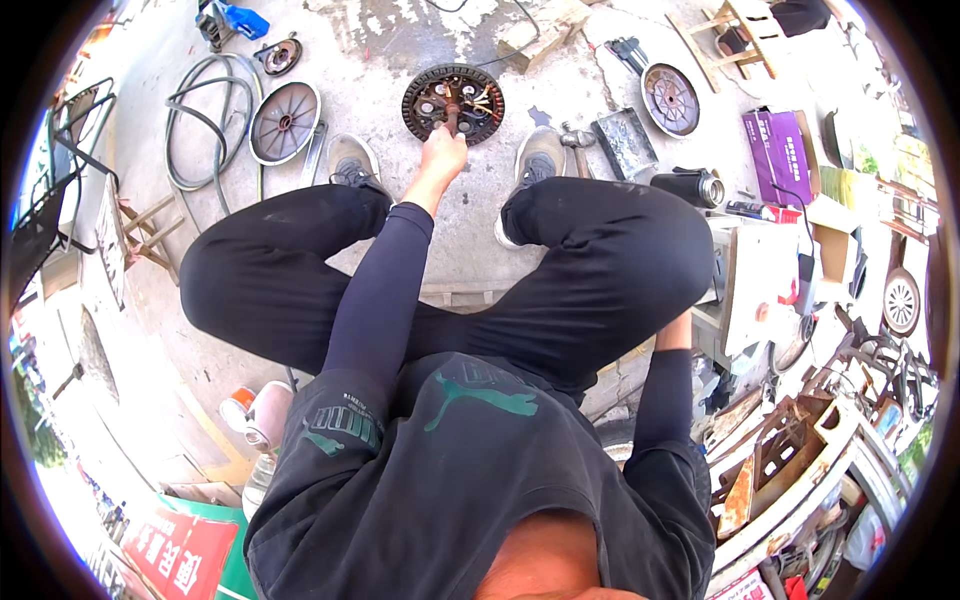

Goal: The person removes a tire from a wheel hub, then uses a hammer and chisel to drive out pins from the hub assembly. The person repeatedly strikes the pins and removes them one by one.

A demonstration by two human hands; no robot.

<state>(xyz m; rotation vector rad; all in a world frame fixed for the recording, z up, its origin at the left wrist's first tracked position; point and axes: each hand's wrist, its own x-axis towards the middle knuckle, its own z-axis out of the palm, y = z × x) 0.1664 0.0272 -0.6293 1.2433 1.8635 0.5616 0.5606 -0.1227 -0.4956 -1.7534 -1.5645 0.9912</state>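
Note:
A round, dark motor stator [432, 92] lies on the concrete between my shoes, with a toothed rim and several loose wires across its face. My left hand [444, 152] reaches down to it, fingers closed around the brownish shaft that stands up at its middle. The lower part of the shaft shows above my fingers. On the other side, my right hand [676, 332] is down beside my right knee, by a white cabinet [755, 285]. Only skin near the wrist shows there; the knee hides its fingers and anything in them.
Left of my feet are a spoked motor cover [285, 122] and a coiled hose [178, 110]. To the right lie a hammer [577, 140], a dark metal block [625, 143], a second round cover [670, 100], a black cylinder [690, 187] and a purple box [778, 155]. Scrap metal [790, 450] fills the lower right.

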